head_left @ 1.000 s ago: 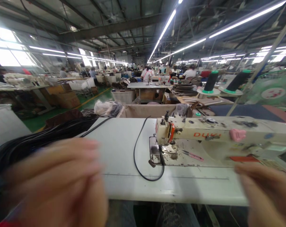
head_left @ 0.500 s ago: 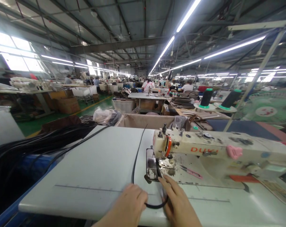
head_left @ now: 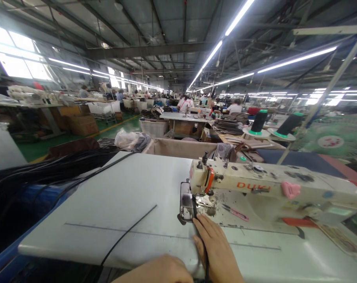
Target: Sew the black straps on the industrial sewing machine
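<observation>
Left hand [head_left: 160,271] cut off; right hand [head_left: 218,249] covers strap [head_left: 128,232] end.

I see bright ceiling tube lights [head_left: 225,29] and glaring windows [head_left: 15,59] upper left; frame edges bend wide-angle, foreground fairly sharp, far background soft.

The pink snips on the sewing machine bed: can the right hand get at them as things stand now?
Probably yes. The right hand rests on the black cord by the presser foot, and the pink snips lie nearby on the bed with nothing between.
</observation>
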The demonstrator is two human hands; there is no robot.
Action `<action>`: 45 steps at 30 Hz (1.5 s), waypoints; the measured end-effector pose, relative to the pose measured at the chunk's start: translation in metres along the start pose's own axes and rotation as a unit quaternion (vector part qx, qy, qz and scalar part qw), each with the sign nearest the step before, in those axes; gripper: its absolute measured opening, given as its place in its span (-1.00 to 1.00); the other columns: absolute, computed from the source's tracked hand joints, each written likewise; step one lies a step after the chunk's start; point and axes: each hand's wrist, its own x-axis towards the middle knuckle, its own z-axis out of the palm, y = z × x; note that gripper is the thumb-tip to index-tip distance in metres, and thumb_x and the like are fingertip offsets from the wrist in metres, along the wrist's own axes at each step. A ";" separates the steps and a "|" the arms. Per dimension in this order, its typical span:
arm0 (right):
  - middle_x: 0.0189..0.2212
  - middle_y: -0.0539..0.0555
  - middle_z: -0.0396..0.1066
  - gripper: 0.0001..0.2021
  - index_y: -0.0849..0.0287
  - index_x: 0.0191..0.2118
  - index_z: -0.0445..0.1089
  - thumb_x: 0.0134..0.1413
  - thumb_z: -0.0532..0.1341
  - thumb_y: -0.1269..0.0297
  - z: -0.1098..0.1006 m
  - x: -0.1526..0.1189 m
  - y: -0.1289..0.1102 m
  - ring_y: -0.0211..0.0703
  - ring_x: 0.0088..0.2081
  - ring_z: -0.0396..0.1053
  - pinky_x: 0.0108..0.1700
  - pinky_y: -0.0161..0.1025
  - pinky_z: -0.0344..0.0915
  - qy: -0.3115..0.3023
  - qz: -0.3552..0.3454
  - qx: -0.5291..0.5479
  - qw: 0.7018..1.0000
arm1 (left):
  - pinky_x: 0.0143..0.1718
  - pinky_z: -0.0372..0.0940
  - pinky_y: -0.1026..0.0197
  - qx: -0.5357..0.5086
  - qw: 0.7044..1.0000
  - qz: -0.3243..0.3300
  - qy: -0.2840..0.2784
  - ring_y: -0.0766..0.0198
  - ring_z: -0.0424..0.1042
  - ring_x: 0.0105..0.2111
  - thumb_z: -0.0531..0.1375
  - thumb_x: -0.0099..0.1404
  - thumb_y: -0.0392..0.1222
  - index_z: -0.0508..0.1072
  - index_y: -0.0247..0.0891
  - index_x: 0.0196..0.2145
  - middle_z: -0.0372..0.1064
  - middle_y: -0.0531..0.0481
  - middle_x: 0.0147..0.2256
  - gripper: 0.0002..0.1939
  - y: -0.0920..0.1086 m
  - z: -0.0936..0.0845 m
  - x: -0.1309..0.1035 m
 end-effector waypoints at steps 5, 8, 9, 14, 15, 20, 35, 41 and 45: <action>0.24 0.14 0.38 -0.58 0.15 0.25 0.37 0.36 0.16 0.19 0.003 0.001 0.001 0.04 0.24 0.36 0.18 0.01 0.44 0.021 -0.014 -0.004 1.000 | 0.11 0.28 0.24 -0.003 0.975 -0.061 0.215 0.24 0.42 -0.04 0.12 0.27 -0.39 0.51 -0.23 -0.13 0.45 -0.04 -0.06 -0.73 -0.016 -0.003 0.022; 0.22 0.13 0.40 -0.60 0.15 0.23 0.39 0.35 0.17 0.19 0.003 0.002 0.002 0.03 0.21 0.38 0.15 0.00 0.44 0.031 -0.022 -0.010 0.999 | 0.29 0.17 0.17 0.029 0.970 -0.035 0.239 0.21 0.33 0.14 0.10 0.23 -0.45 0.43 -0.24 0.07 0.33 -0.11 0.14 -0.54 -0.024 -0.002 0.033; 0.21 0.13 0.41 -0.60 0.15 0.22 0.39 0.35 0.17 0.19 0.003 0.002 0.002 0.03 0.21 0.39 0.14 0.00 0.45 0.033 -0.024 -0.010 0.999 | 0.34 0.12 0.15 0.044 0.970 -0.026 0.237 0.21 0.28 0.19 0.11 0.22 -0.46 0.38 -0.24 0.14 0.27 -0.12 0.20 -0.47 -0.025 -0.003 0.038; 0.19 0.16 0.43 -0.58 0.16 0.23 0.37 0.34 0.19 0.16 0.000 0.003 0.004 0.03 0.18 0.41 0.12 -0.01 0.43 0.044 -0.021 0.005 0.999 | 0.39 0.07 0.15 0.122 0.970 -0.010 0.211 0.16 0.22 0.25 0.16 0.31 -0.36 0.29 -0.31 0.25 0.21 -0.17 0.25 -0.45 -0.026 -0.008 0.070; 0.18 0.15 0.44 -0.59 0.15 0.23 0.37 0.34 0.19 0.16 0.000 0.003 0.003 0.02 0.17 0.41 0.12 -0.01 0.42 0.046 -0.021 0.010 0.999 | 0.38 0.09 0.13 0.146 0.967 -0.012 0.208 0.13 0.23 0.24 0.18 0.32 -0.33 0.30 -0.33 0.23 0.22 -0.19 0.24 -0.48 -0.027 -0.009 0.077; 0.12 0.10 0.48 -0.59 0.11 0.23 0.34 0.30 0.15 0.35 0.003 0.000 0.008 -0.03 0.14 0.43 0.19 0.04 0.32 0.061 -0.027 0.026 0.997 | 0.27 0.24 0.01 0.321 0.921 0.002 0.222 0.03 0.34 0.14 0.11 0.41 -0.33 0.41 -0.39 0.09 0.34 -0.24 0.11 -0.68 -0.039 -0.007 0.106; -0.26 0.24 0.50 -0.65 0.30 -0.10 0.50 0.40 0.02 0.22 0.002 -0.020 0.115 0.04 -0.26 0.45 -0.15 -0.04 0.45 0.088 0.131 -0.157 0.975 | 0.23 0.26 0.00 0.512 0.809 0.086 0.278 0.04 0.45 0.02 0.05 0.41 -0.42 0.44 -0.49 0.10 0.43 -0.31 0.00 -0.65 -0.065 0.013 0.114; -0.25 0.24 0.50 -0.65 0.22 -0.08 0.46 0.34 -0.07 0.30 -0.018 -0.079 0.101 0.07 -0.18 0.48 -0.08 -0.04 0.44 0.049 0.207 -0.084 0.974 | 0.24 0.27 0.01 0.499 0.814 0.086 0.286 0.04 0.46 0.03 0.05 0.40 -0.43 0.44 -0.49 0.07 0.45 -0.30 -0.03 -0.66 -0.064 0.011 0.114; -0.28 0.19 0.55 -0.56 0.11 0.00 0.44 0.35 -0.02 -0.05 -0.040 -0.143 0.104 0.05 -0.27 0.54 -0.20 -0.07 0.52 0.107 0.382 0.072 0.915 | 0.24 0.27 0.02 0.483 0.825 0.078 0.281 0.05 0.45 0.06 0.02 0.40 -0.45 0.43 -0.48 0.11 0.45 -0.29 0.00 -0.62 -0.064 0.011 0.112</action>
